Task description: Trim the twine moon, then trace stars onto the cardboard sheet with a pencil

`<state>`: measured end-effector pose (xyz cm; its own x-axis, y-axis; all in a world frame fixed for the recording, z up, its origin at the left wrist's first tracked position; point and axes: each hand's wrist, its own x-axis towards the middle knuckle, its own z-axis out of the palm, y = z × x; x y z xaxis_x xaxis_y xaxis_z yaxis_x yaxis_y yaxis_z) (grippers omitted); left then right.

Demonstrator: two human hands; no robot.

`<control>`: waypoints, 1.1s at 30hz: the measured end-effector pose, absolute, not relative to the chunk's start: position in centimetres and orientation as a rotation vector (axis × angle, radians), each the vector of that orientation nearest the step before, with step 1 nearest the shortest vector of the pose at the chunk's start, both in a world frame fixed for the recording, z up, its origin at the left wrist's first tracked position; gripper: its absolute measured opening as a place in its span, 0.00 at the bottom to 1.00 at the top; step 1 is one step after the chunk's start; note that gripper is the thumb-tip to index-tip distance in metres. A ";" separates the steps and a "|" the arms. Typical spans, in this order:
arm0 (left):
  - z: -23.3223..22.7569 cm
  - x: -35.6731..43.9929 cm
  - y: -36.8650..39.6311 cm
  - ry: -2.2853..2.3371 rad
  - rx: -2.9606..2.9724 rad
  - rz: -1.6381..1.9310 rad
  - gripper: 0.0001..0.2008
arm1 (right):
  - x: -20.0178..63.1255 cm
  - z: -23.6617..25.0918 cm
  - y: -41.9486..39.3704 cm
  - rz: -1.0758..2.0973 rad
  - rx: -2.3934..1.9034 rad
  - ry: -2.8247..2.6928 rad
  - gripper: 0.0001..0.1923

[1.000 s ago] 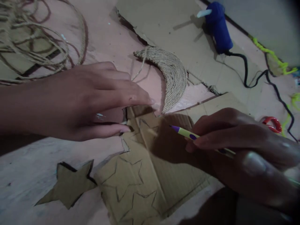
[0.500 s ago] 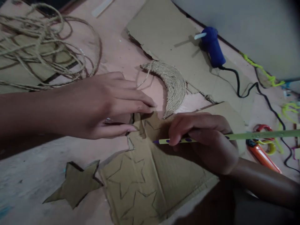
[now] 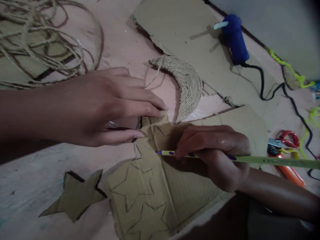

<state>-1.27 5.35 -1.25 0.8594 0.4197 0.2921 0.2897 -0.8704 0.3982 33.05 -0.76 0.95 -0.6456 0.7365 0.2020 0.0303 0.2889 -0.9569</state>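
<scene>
My right hand (image 3: 215, 153) is closed around a light green pencil (image 3: 265, 160) with purple spots. Its purple tip is at a sheet of brown cardboard (image 3: 190, 196), just below my left fingertips. Two pencilled star outlines show on the sheet's lower left part, and more drawn lines run near its upper edge. My left hand (image 3: 120, 106) lies with fingers stretched and thumb apart, the tips pressing on the sheet's upper left edge. Left of the sheet rests a cut-out cardboard star (image 3: 77, 196). Above it sits a crescent (image 3: 188, 86) covered in coiled twine.
Loose twine (image 3: 85, 43) lies in loops at the upper left. A blue glue gun (image 3: 235, 40) with a black cord rests on a large cardboard piece (image 3: 172, 26). Red-handled scissors (image 3: 288, 138) and an orange-handled cutter (image 3: 291, 171) lie at the right, near yellow yarn (image 3: 285, 68).
The pencil tip has slid slightly left across the cardboard, with my right hand following. My left hand keeps its place on the sheet. The whole view has shifted a little.
</scene>
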 end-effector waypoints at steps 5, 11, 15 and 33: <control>-1.4 -1.3 5.3 0.491 2.712 0.529 0.22 | 33.1 1.3 -0.5 1.434 -0.628 -1.989 0.14; -1.4 -1.7 5.2 0.474 2.789 0.514 0.24 | 33.1 1.8 -0.9 1.392 -0.739 -1.963 0.16; -1.1 -1.8 5.1 0.474 2.795 0.512 0.22 | 33.1 1.8 -1.1 1.441 -0.677 -2.022 0.14; -1.5 -2.0 5.3 0.463 2.785 0.547 0.26 | 33.1 1.9 -0.8 1.421 -0.617 -2.089 0.14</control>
<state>-2.02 5.33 -1.50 0.8781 0.3559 0.3198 0.2561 -0.9141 0.3142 33.06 -0.78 1.92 -0.7527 0.6353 0.1726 0.0726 0.3407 -0.9374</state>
